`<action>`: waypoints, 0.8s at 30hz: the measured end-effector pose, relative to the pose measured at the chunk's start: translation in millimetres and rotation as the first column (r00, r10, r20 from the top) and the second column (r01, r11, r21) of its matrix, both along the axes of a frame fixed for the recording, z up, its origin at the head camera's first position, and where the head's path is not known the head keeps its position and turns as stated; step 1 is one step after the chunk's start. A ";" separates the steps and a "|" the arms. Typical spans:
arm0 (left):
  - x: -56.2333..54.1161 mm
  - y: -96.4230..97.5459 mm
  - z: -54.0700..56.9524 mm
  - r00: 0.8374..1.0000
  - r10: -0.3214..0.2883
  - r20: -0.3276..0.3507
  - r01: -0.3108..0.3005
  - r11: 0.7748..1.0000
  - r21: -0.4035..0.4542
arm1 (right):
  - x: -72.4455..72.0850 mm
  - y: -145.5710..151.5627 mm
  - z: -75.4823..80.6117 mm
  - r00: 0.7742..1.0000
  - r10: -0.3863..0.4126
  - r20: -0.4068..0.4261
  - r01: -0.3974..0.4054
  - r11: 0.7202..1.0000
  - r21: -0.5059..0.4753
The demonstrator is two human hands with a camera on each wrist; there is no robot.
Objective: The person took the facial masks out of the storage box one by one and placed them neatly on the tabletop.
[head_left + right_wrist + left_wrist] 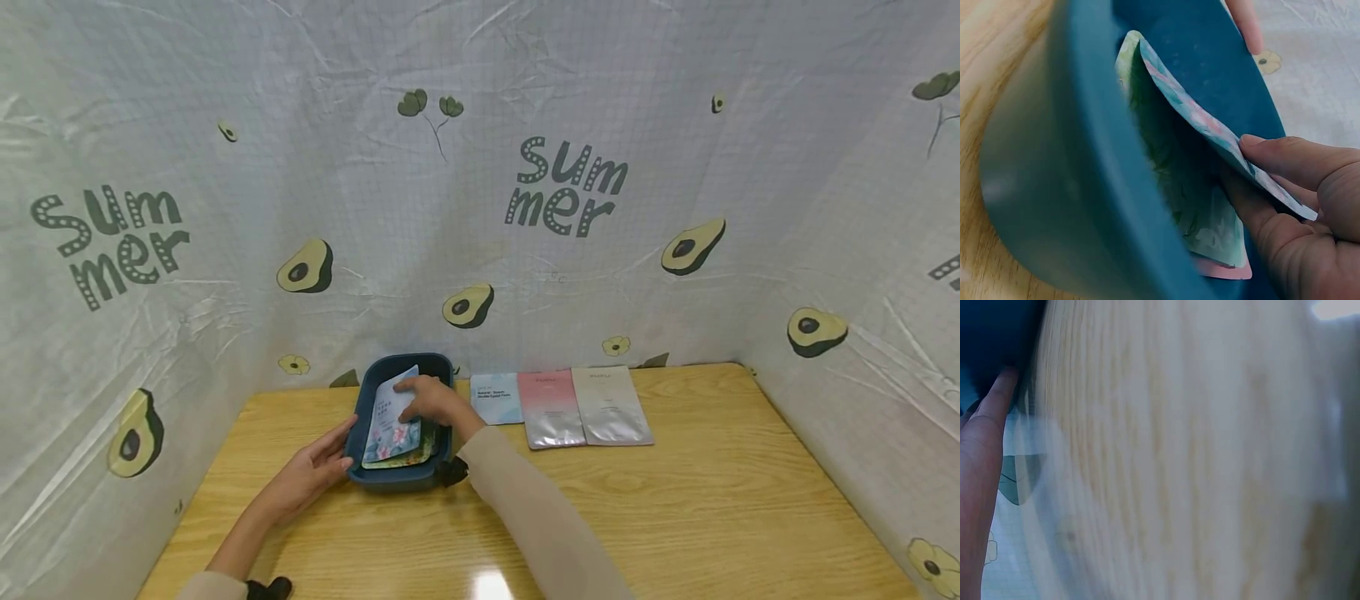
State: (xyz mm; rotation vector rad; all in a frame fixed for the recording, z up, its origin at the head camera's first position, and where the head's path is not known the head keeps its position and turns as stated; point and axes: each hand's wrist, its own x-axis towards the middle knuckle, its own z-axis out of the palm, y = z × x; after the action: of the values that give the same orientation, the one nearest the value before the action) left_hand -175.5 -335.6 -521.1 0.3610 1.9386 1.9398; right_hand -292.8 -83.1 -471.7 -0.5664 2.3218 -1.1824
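A dark blue plastic basin (390,482) stands on the table near the back wall. Inside it, my right hand (438,403) pinches a light blue, flower-printed face mask packet (392,421) between thumb and fingers. The right wrist view shows that packet (1194,115) bent and lifted at one side, above a green-patterned packet (1207,222). A pink corner (1229,269) peeks out from under the green one. My left hand (306,477) rests its extended fingers against the basin's left side. Only part of the left hand (985,444) shows in its wrist view.
To the right of the basin, three packets lie in a row on the wooden table (705,492): a small pale blue one (495,398), a pink one (552,408) and a cream one (611,406). A white printed cloth (375,208) hangs behind and at both sides.
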 end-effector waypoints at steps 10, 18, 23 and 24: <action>0.7 0.3 -0.3 1.000 0.001 0.005 -0.001 1.000 -0.002 | -1.6 -1.5 -4.7 1.000 -0.022 -0.020 0.022 0.999 -0.029; 0.4 -0.3 -1.3 1.000 -0.023 -0.017 0.024 0.999 0.025 | 3.4 1.8 -4.1 0.997 -0.061 -0.042 0.056 0.993 -0.100; -0.1 -2.5 -3.6 0.999 -0.033 -0.020 0.034 0.999 0.034 | 9.3 8.8 -4.9 0.992 -0.094 -0.085 0.083 0.989 -0.124; -0.1 -3.0 -4.2 0.999 -0.033 -0.019 0.034 0.999 0.033 | 10.6 10.5 -5.0 0.991 -0.096 -0.094 0.084 0.988 -0.128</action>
State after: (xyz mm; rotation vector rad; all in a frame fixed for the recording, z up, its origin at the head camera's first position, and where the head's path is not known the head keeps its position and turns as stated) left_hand -175.6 -338.6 -525.3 0.4193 1.9012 1.9563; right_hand -282.2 -72.6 -476.7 -0.5813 2.3918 -1.3770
